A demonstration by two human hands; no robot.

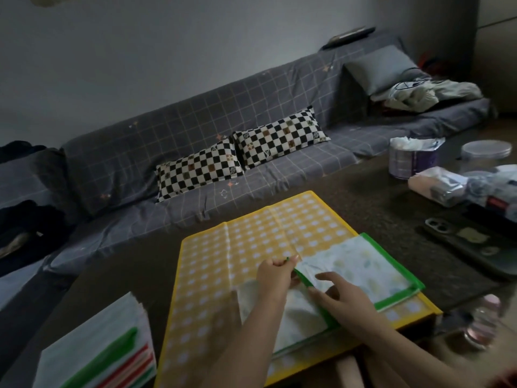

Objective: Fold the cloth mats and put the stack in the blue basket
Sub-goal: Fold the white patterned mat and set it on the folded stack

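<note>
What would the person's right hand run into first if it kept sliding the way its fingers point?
Probably the left hand, which pinches the green-edged mat's corner just ahead. The right hand lies on that mat, fingers aimed up and left; beyond lies the yellow checked mat. Depth is hard to judge.

- The stack of folded mats runs off the bottom edge.
- The forearms hide part of the green-edged mat.
- The bottle at right is blurred.

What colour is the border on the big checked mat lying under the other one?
Yellow: the big checked mat has a yellow border, best seen in the head view.
</note>
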